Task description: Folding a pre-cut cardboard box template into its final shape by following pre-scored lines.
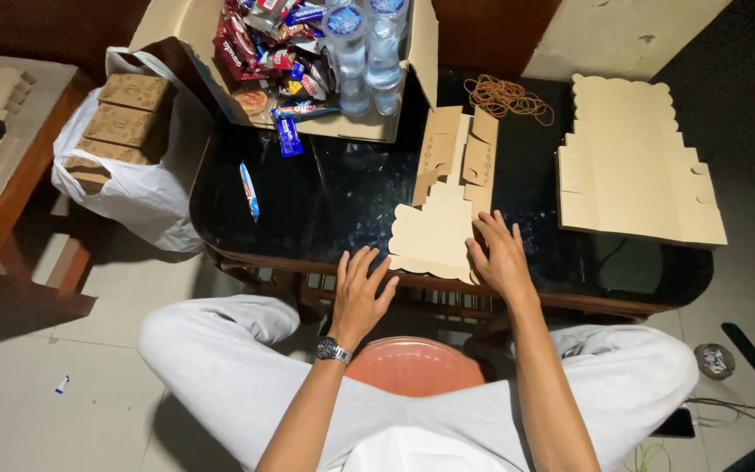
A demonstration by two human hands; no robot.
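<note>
1. Dim light falls on a glossy black table top with a wooden rim, set over pale floor tiles; the person sits at its near edge on a pinkish round stool.
2. Both hands rest flat on a tan, die-cut cardboard box blank with a scalloped edge, which lies unfolded at the table's near edge, in front of the person.
3. The left hand, wearing a wristwatch, has its fingers spread wide, the tips just touching the blank's left scalloped edge; it grips nothing.
4. The right hand lies palm-down on the blank's right side, fingers extended and slightly apart, holding nothing.
5. To fold well, it seems wise to pin one panel flat and crease exactly along a scored line, keeping the side flaps free.
6. The blank looks thin, matte and stiff, with narrow slotted flaps pointing away from the person.
7. A stack of similar flat tan blanks lies well apart to the right, with loose rubber bands behind it.
</note>
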